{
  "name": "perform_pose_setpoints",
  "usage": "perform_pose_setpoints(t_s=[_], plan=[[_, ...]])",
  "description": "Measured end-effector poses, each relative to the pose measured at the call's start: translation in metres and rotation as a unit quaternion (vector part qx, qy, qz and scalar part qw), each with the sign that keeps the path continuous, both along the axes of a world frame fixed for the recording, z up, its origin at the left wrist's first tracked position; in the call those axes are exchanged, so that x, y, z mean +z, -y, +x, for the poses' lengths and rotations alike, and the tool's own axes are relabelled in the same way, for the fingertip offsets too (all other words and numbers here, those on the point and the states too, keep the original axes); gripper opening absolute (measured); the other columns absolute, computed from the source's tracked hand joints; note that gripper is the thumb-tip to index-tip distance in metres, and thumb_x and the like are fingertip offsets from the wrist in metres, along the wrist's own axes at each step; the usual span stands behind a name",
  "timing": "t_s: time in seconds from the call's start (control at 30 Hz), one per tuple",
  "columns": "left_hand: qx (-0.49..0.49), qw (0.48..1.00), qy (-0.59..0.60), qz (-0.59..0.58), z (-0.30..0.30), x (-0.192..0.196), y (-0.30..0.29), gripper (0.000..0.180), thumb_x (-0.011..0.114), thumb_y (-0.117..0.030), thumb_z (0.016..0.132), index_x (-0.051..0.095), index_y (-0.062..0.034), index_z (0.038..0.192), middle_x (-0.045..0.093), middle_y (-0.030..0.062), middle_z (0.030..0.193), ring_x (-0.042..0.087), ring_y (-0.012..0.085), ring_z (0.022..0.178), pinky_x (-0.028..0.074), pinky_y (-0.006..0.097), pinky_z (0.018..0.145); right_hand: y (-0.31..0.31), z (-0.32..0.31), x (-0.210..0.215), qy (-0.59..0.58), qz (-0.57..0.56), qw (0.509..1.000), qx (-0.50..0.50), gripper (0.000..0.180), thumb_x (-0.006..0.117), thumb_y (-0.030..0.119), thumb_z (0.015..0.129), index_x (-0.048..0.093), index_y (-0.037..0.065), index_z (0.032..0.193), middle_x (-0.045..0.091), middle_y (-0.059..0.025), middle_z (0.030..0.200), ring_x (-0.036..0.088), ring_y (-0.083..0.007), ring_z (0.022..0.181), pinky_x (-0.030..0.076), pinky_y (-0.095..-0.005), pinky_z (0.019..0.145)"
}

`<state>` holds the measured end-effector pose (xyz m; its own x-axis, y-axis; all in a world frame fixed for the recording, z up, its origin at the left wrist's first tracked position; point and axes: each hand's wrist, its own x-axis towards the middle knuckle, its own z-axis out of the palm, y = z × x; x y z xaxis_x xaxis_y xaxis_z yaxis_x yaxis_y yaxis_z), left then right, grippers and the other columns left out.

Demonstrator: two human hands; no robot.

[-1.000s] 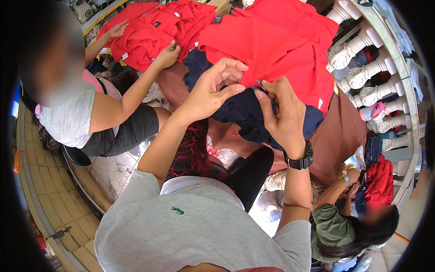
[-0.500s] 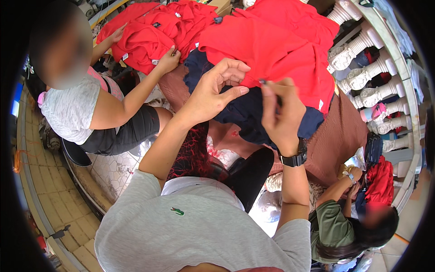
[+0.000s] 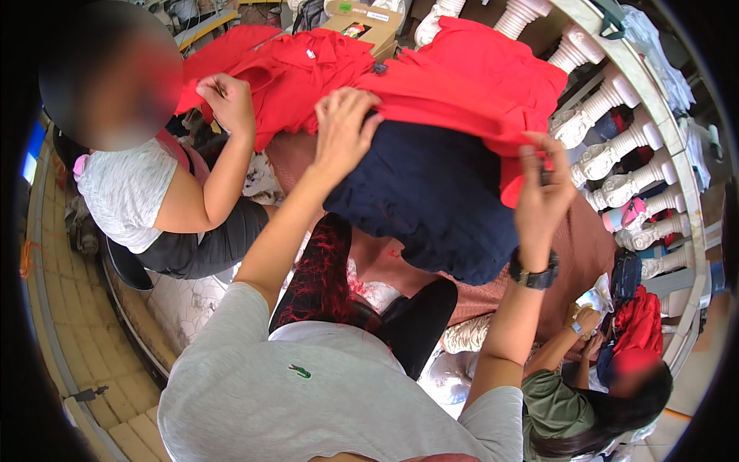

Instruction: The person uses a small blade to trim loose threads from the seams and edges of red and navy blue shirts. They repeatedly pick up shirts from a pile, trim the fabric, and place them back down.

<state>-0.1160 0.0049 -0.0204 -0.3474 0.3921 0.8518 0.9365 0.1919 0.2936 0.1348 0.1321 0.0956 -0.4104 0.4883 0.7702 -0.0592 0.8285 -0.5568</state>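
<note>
A red garment (image 3: pixel 469 85) is stretched between my two hands, its near edge lifted over a pile of navy fabric (image 3: pixel 431 192). My left hand (image 3: pixel 346 127) pinches the garment's left part, fingers curled over the cloth. At the right, my right hand (image 3: pixel 545 189) grips the other end, where the red cloth hangs in a fold. A small dark object shows among the right fingers; its kind is too small to tell.
A brown cover (image 3: pixel 570 262) lies under the piles. More red garments (image 3: pixel 300 77) lie far left, beside a co-worker (image 3: pixel 131 192). A cardboard box (image 3: pixel 362 27) stands behind. White balusters (image 3: pixel 577 127) line the right side; another person (image 3: pixel 562 393) sits lower right.
My hands have moved apart, the right one outward, and now hold the red garment spread and raised. More navy fabric shows beneath. The co-worker at left has lifted a hand.
</note>
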Motion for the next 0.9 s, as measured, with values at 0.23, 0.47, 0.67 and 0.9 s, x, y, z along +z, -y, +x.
perform_pose_setpoints(t_s=[0.23,0.47,0.67,0.9], plan=[[-0.126,0.99,0.069,0.011,-0.049,0.043,-0.002,0.024,0.062,-0.013,0.092,0.064,-0.0076,0.116,0.06,0.0115,0.119,0.053,0.0324,0.12,0.04,0.044,0.103,-0.078,0.02,0.055,-0.088,-0.034,0.994,-0.061,0.018,0.065,0.01,0.097,0.07,-0.003,0.108,0.066,0.0006,0.091,0.054,-0.0065,0.081,0.044,-0.0222,0.074],[-0.236,0.957,0.106,-0.134,0.001,0.026,-0.022,0.037,0.073,-0.027,0.091,0.058,-0.0062,0.118,0.059,0.0087,0.112,0.057,0.0221,0.113,0.046,0.04,0.096,-0.092,0.014,0.06,-0.116,-0.068,0.988,-0.078,0.019,0.067,0.012,0.096,0.072,-0.001,0.108,0.067,-0.0001,0.093,0.053,-0.0049,0.079,0.043,-0.0212,0.072],[-0.391,0.85,0.349,0.045,-0.008,0.069,-0.018,0.03,0.069,-0.004,0.091,0.056,-0.004,0.118,0.06,0.0066,0.113,0.063,0.0147,0.092,0.053,0.029,0.081,-0.095,0.052,0.104,-0.261,-0.031,0.962,-0.07,0.015,0.069,0.011,0.095,0.068,0.001,0.106,0.061,0.0034,0.08,0.041,-0.0005,0.056,0.029,-0.0173,0.048],[-0.339,0.937,0.088,-0.01,0.119,0.055,-0.05,0.09,0.088,-0.042,0.072,0.041,-0.0074,0.141,0.026,0.0264,0.148,0.032,0.0469,0.139,0.033,0.053,0.115,-0.072,0.032,0.126,-0.207,0.007,0.978,-0.039,0.014,0.069,0.013,0.094,0.071,0.002,0.102,0.059,0.0064,0.077,0.041,-0.0012,0.062,0.033,-0.019,0.055]])
